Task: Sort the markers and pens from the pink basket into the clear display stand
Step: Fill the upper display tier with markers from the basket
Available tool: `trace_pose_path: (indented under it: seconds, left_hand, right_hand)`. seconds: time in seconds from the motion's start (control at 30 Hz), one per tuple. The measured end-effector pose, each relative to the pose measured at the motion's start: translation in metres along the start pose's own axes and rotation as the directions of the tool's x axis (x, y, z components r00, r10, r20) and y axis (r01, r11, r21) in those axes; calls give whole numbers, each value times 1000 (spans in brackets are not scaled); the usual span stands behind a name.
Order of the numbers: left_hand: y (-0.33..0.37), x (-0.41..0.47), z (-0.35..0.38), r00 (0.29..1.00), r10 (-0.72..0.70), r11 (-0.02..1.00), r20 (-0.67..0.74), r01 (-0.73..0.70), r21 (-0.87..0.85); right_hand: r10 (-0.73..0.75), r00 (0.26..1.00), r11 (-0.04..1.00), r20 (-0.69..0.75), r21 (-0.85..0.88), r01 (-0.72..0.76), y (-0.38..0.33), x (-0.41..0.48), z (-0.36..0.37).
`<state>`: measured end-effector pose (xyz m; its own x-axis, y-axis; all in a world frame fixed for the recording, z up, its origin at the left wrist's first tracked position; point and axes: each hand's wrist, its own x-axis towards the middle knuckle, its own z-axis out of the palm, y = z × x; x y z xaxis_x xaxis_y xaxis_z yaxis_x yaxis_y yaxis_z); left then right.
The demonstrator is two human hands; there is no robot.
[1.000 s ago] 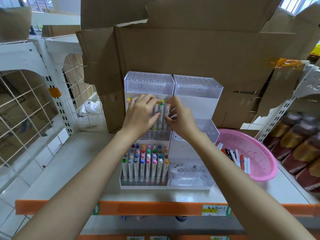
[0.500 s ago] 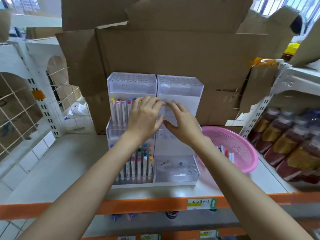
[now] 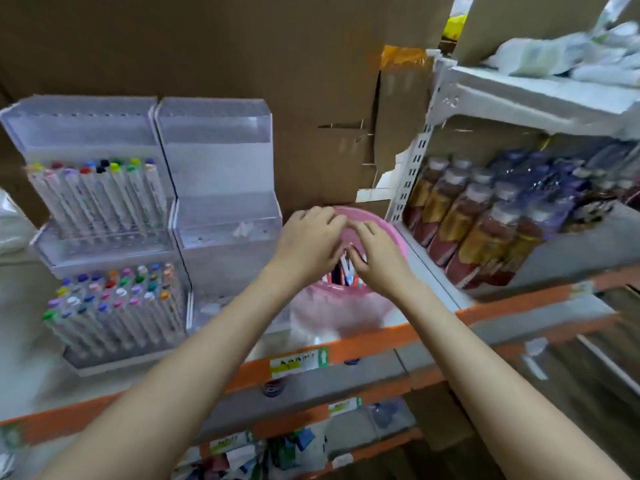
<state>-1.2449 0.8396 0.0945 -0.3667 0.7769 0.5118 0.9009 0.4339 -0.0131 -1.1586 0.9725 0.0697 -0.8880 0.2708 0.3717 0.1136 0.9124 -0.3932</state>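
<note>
— Head view, nearest first: what's there?
— The orange front edge of the shelf (image 3: 367, 341), with both forearms reaching over it.
— And the hands?
— The left hand (image 3: 311, 237) and right hand (image 3: 379, 261) sit close together over the pink basket (image 3: 389, 226). Their fingers are bent down among the pens (image 3: 341, 275) lying in it. I cannot tell whether either hand grips a pen: the fingertips are hidden and the picture is blurred.
— Where is the stand?
— The clear display stand (image 3: 214, 174) stands just left of the basket on the same shelf. Capped markers (image 3: 114, 299) stand upright in two tiers of its left half.
— Beyond that?
— Brown cardboard (image 3: 242, 46) rises behind. Rows of bottles (image 3: 467, 220) fill the rack to the right.
</note>
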Motion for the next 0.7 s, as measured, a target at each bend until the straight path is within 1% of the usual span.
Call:
trace_pose_path:
  seconds: [0.07,0.17,0.3,0.4,0.47,0.53,0.6,0.7]
  left_hand:
    - [13,5,17,989,-28,999,145,33,-30]
    - [18,9,43,933,-135,989,332,149,-17]
    - [10,15,70,848,-246,957,470,290,-23]
    - [1,19,83,789,-330,926,518,378,15]
    - [-1,22,91,759,-370,910,535,411,46]
    - [-1,24,97,752,-389,909,532,408,86]
    - [1,27,101,749,-395,909,532,402,109]
    - [0,31,103,740,-400,902,541,422,89]
  right_hand:
    - [44,997,999,61,-3,-44,18,-5,5]
    - [106,984,994,140,-33,-103,40,-1,13]
    - [154,955,987,252,-84,-137,55,16,25]
    - [198,921,977,334,-140,-159,56,33,34]
    - [233,884,969,406,-177,-174,54,45,41]
    - [261,853,961,452,-204,-186,53,52,47]
    - [278,847,957,453,-205,-204,53,55,53]
    - [296,844,954,448,-176,-241,55,58,59]
